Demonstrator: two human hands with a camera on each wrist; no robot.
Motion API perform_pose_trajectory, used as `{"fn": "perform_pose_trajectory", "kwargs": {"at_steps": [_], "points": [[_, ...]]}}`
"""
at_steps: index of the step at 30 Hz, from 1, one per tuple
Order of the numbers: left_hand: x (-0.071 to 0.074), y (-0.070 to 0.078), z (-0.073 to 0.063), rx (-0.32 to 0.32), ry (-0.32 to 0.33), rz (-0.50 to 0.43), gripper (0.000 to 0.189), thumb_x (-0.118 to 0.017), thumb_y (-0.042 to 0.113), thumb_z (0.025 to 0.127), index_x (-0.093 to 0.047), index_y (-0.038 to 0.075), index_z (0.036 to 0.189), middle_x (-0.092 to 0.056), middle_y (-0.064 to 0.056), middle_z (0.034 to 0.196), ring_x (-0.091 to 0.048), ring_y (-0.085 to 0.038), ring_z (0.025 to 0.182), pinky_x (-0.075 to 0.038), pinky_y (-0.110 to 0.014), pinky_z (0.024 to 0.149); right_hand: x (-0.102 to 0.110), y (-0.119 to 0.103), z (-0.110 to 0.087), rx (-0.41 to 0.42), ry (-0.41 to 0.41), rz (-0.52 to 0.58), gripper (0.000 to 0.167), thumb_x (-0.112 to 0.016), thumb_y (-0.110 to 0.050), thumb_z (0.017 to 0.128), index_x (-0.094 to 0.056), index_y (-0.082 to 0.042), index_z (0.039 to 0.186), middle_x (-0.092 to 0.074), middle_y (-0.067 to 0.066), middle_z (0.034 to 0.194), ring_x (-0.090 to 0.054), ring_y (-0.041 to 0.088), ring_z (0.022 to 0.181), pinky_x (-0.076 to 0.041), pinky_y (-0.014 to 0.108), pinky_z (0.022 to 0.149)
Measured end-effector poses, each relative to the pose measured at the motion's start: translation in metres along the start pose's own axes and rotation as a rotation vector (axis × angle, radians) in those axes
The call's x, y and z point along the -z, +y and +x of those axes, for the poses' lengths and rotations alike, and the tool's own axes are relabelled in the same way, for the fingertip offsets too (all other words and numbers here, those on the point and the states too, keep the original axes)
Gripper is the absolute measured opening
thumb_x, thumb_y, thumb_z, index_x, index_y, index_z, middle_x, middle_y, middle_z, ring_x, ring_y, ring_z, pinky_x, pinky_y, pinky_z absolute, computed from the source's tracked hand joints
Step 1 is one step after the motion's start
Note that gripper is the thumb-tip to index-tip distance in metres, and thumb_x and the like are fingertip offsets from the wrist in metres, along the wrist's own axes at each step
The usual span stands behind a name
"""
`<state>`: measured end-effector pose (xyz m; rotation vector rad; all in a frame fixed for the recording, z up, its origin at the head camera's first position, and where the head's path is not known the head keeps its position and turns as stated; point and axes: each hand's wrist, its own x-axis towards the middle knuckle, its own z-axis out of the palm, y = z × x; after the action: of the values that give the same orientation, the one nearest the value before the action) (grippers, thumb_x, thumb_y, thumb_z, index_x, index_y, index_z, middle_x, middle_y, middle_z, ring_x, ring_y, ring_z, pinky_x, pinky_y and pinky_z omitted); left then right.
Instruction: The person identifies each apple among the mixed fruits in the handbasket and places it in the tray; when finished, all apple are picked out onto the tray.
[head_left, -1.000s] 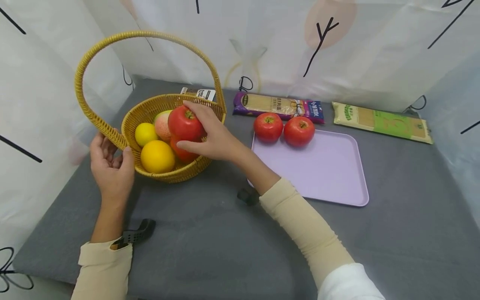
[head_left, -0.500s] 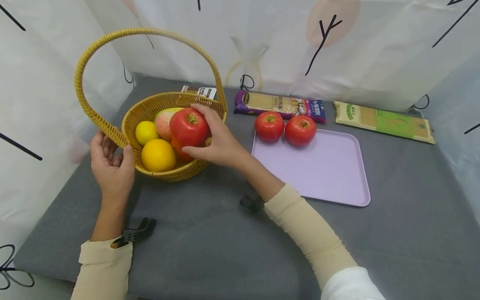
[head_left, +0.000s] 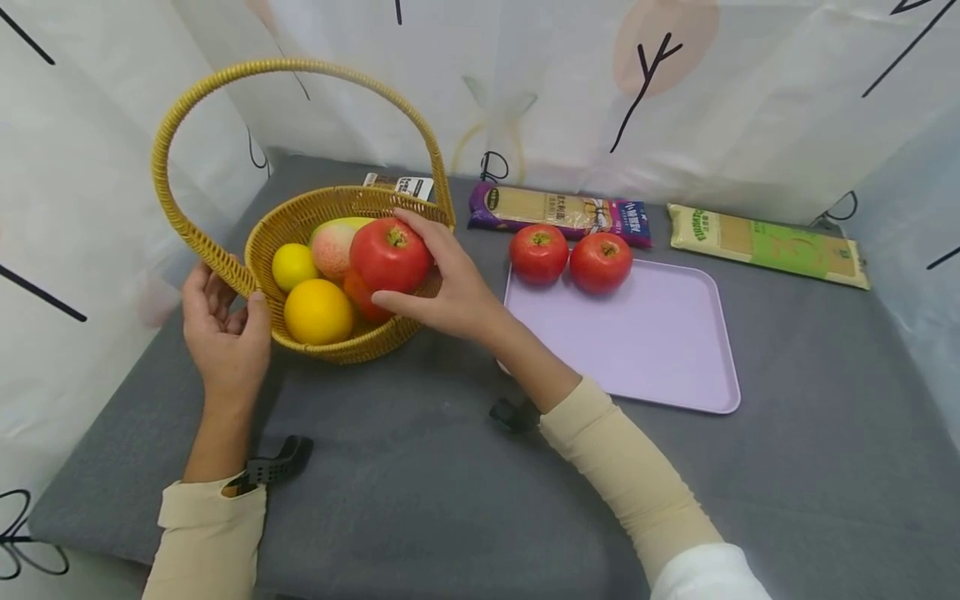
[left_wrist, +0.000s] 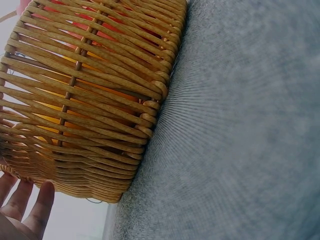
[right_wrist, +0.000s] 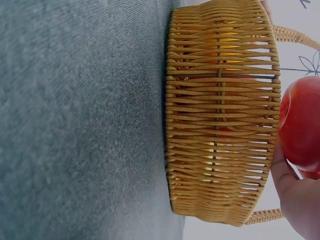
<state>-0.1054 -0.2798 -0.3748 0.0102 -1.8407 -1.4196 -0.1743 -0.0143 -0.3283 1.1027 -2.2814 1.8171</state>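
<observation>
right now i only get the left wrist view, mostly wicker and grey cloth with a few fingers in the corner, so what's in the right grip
Observer: The right grip holds a red fruit above the open top of the basket.

Operator: ok got it, any more like that outside the basket

Observer: Yes, in the head view two more red fruits sit side by side at the far left corner of a lavender tray.
</observation>
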Motion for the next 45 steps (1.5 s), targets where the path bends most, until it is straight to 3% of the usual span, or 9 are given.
{"fn": "perform_pose_trajectory", "kwargs": {"at_steps": [8,12,17,26,34,45], "points": [[0.0,0.002,0.0,-0.001,0.002,0.003,0.055,-0.059,-0.004,0.089,-0.049,0.004,0.143,-0.06,-0.012,0.131,-0.059,-0.031,0.117,-0.053,-0.018,0.082,0.004,-0.003,-0.007,0.05,0.001,-0.085,0.084,-0.082,-0.026,0.082,-0.039,-0.015,0.153,-0.046,0.005,0.142,-0.046,0.012,0.124,-0.048,0.03,0.097],[-0.004,0.016,-0.002,-0.007,-0.005,0.0,0.054,-0.058,-0.005,0.09,-0.049,0.003,0.142,-0.06,-0.011,0.13,-0.059,-0.031,0.116,-0.052,-0.018,0.082,0.008,-0.005,-0.011,0.071,0.007,-0.094,0.083,-0.083,-0.025,0.081,-0.041,-0.014,0.152,-0.047,0.005,0.141,-0.046,0.012,0.124,-0.049,0.03,0.097],[-0.006,0.031,-0.004,-0.018,-0.015,0.004,0.053,-0.057,-0.005,0.09,-0.049,0.001,0.142,-0.061,-0.011,0.129,-0.059,-0.031,0.116,-0.052,-0.018,0.082,0.015,-0.008,-0.017,0.033,0.008,-0.093,0.083,-0.082,-0.028,0.081,-0.04,-0.018,0.152,-0.044,0.001,0.144,-0.045,0.01,0.125,-0.05,0.03,0.095],[0.0,0.004,-0.001,0.003,0.0,0.012,0.056,-0.059,-0.004,0.089,-0.049,0.005,0.144,-0.061,-0.013,0.131,-0.06,-0.03,0.116,-0.052,-0.018,0.082,0.029,-0.008,-0.029,-0.004,0.026,-0.13,0.083,-0.083,-0.029,0.08,-0.041,-0.02,0.152,-0.044,-0.002,0.145,-0.043,0.009,0.127,-0.05,0.031,0.095],[0.0,0.002,-0.001,-0.011,0.003,0.022,0.056,-0.059,-0.004,0.089,-0.049,0.004,0.144,-0.061,-0.014,0.13,-0.06,-0.029,0.116,-0.052,-0.017,0.081,0.045,-0.006,-0.038,-0.02,0.073,-0.187,0.084,-0.084,-0.028,0.079,-0.042,-0.019,0.152,-0.046,-0.003,0.144,-0.043,0.008,0.128,-0.05,0.034,0.096],[0.0,0.001,-0.001,-0.006,0.003,0.024,0.056,-0.06,-0.003,0.089,-0.049,0.005,0.143,-0.061,-0.012,0.13,-0.06,-0.028,0.115,-0.052,-0.017,0.08,0.065,-0.004,-0.051,-0.122,0.116,-0.228,0.084,-0.083,-0.031,0.081,-0.039,-0.028,0.153,-0.042,-0.01,0.149,-0.038,0.007,0.133,-0.049,0.038,0.097]]}}
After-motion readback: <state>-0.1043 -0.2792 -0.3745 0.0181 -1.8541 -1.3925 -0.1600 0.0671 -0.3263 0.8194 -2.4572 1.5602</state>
